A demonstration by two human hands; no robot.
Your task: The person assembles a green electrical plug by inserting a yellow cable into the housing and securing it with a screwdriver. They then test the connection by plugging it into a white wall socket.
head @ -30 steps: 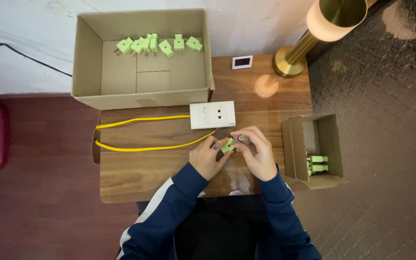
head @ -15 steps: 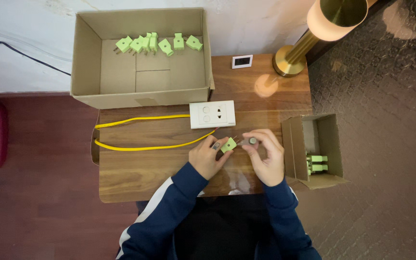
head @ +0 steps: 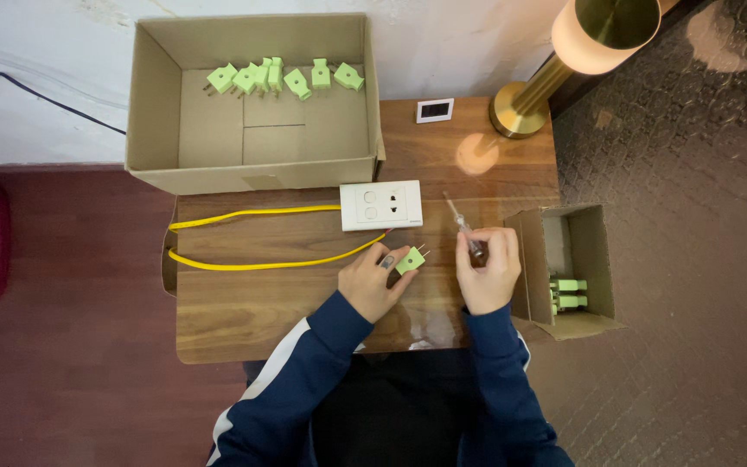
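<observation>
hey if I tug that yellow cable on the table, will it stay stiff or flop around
The yellow cable probably flops: it lies in loose curves and bends back on itself at the wooden table's left edge. Tugging it may drag the white socket block it runs to, which looks small and light.

The right hand (head: 488, 275) hides the screwdriver (head: 464, 231) handle, and the lamp (head: 603, 33) top is cut off.
</observation>
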